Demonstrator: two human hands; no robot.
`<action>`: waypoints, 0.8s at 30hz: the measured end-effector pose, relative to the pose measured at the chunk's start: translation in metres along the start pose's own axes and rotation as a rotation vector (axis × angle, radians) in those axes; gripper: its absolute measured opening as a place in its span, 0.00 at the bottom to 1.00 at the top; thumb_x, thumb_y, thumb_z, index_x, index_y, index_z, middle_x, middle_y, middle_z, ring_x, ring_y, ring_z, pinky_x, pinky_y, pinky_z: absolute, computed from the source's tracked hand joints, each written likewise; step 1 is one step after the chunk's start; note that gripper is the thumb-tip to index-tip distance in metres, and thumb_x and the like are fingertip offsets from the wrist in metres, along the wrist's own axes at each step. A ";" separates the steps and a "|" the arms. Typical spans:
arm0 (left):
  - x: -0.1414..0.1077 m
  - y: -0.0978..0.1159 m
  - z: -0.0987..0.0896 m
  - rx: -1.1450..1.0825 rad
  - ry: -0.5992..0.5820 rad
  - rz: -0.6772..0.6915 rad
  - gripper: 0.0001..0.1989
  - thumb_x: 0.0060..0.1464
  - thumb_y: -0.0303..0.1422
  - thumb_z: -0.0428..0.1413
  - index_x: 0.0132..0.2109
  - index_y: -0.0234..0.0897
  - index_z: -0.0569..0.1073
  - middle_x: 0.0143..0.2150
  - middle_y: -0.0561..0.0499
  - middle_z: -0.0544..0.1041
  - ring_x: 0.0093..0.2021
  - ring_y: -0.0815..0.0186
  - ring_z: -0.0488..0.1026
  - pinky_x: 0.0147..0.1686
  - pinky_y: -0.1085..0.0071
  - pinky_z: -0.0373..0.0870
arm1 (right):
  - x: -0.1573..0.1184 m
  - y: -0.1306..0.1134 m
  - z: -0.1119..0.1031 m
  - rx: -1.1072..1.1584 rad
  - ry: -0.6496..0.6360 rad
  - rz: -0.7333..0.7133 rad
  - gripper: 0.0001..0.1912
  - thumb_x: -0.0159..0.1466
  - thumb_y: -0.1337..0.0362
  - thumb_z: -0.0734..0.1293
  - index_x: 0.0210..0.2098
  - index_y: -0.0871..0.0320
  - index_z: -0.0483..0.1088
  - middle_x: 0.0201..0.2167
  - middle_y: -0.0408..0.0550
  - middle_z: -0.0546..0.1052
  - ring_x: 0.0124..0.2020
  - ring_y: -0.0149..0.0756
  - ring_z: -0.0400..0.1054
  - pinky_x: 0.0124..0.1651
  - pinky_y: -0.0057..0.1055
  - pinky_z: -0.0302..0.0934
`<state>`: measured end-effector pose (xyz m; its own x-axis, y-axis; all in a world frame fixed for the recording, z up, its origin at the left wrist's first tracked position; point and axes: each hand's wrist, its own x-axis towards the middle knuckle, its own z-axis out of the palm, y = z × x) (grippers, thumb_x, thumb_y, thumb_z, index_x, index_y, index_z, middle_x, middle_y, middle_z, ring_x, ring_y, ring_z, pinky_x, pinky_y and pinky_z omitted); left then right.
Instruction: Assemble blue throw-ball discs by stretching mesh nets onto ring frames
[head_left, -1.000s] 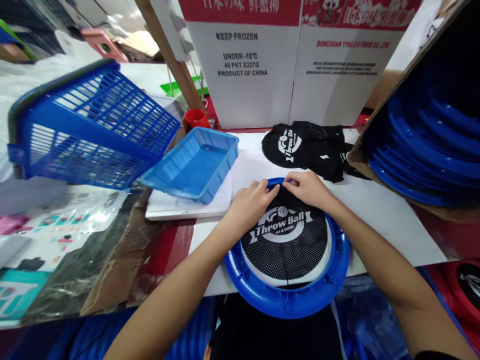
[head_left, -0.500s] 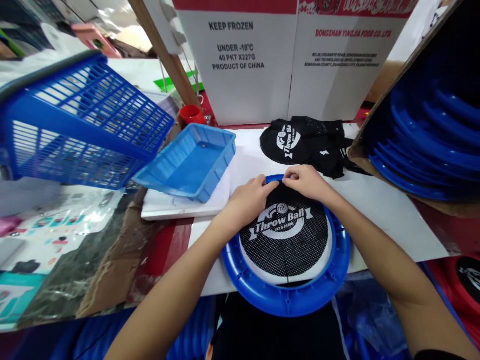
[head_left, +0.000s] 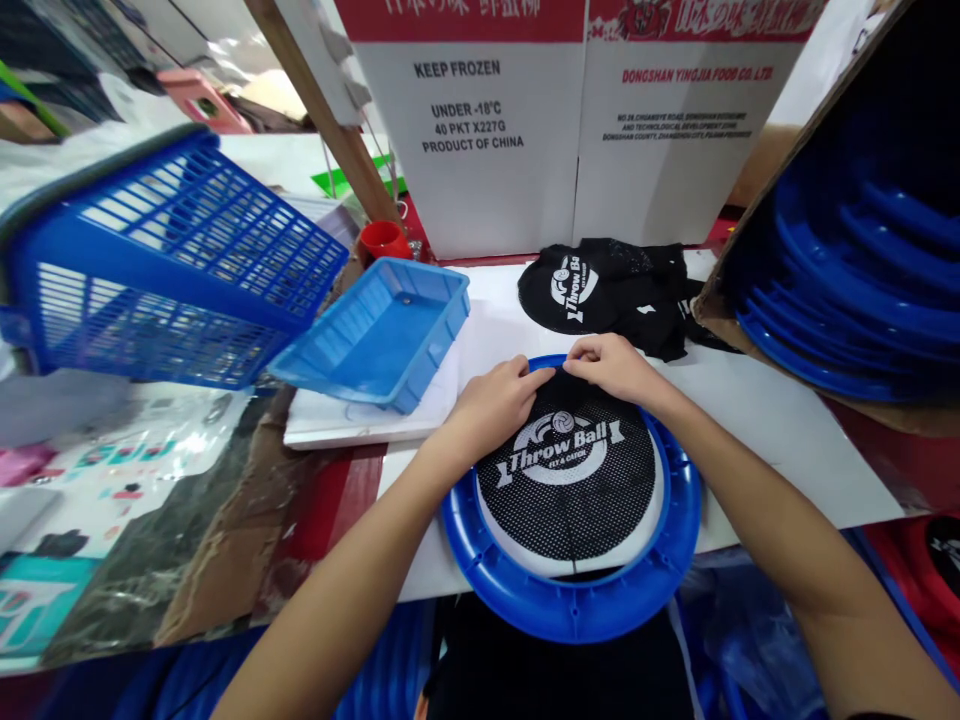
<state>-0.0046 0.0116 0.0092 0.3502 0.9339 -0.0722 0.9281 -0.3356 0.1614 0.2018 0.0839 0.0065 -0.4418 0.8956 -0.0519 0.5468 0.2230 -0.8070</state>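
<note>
A blue plastic ring [head_left: 577, 612] lies at the table's front edge, its near side jutting over my lap. Inside it is a round black mesh cloth [head_left: 592, 510] with a white "Throw Ball" print. The cloth's far edge meets the ring between my hands; a white gap shows along its near edge. My left hand [head_left: 501, 402] has its fingers closed on the cloth's far left edge, thumb against the rim. With fingertips pinched, my right hand [head_left: 609, 368] grips the same edge just to the right.
More black printed cloths [head_left: 600, 290] lie behind the ring. At left stand a shallow blue tray [head_left: 382, 340] and a tilted blue basket [head_left: 172, 260]. A white carton [head_left: 480, 200] closes off the back. On the right, a cardboard box holds several blue rings [head_left: 840, 300].
The view has tilted up slightly, so everything sits a little lower. Both hands stay at the cloth's far edge with almost no visible movement.
</note>
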 end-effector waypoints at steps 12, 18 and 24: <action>0.005 0.004 -0.003 0.033 -0.040 -0.021 0.25 0.73 0.29 0.45 0.71 0.47 0.70 0.53 0.41 0.75 0.49 0.53 0.76 0.41 0.62 0.73 | -0.001 -0.017 0.010 -0.290 0.093 0.059 0.05 0.61 0.67 0.69 0.29 0.57 0.76 0.24 0.41 0.75 0.29 0.34 0.64 0.34 0.31 0.51; 0.009 0.001 -0.001 -0.033 -0.033 -0.041 0.24 0.72 0.29 0.46 0.68 0.46 0.73 0.51 0.42 0.77 0.46 0.55 0.77 0.43 0.61 0.74 | 0.012 -0.017 0.004 -0.247 0.000 0.132 0.06 0.59 0.67 0.71 0.26 0.57 0.71 0.23 0.40 0.71 0.27 0.32 0.63 0.32 0.31 0.53; 0.003 -0.019 0.006 -0.289 0.191 0.076 0.20 0.69 0.27 0.48 0.59 0.42 0.80 0.49 0.45 0.79 0.48 0.59 0.78 0.49 0.62 0.75 | -0.009 -0.016 -0.002 -0.375 0.031 -0.001 0.03 0.66 0.66 0.68 0.35 0.56 0.73 0.27 0.43 0.76 0.29 0.35 0.67 0.34 0.32 0.53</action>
<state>-0.0200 0.0198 -0.0001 0.3617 0.9229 0.1319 0.8167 -0.3819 0.4327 0.1985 0.0732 0.0210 -0.4237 0.9053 -0.0292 0.7717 0.3440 -0.5349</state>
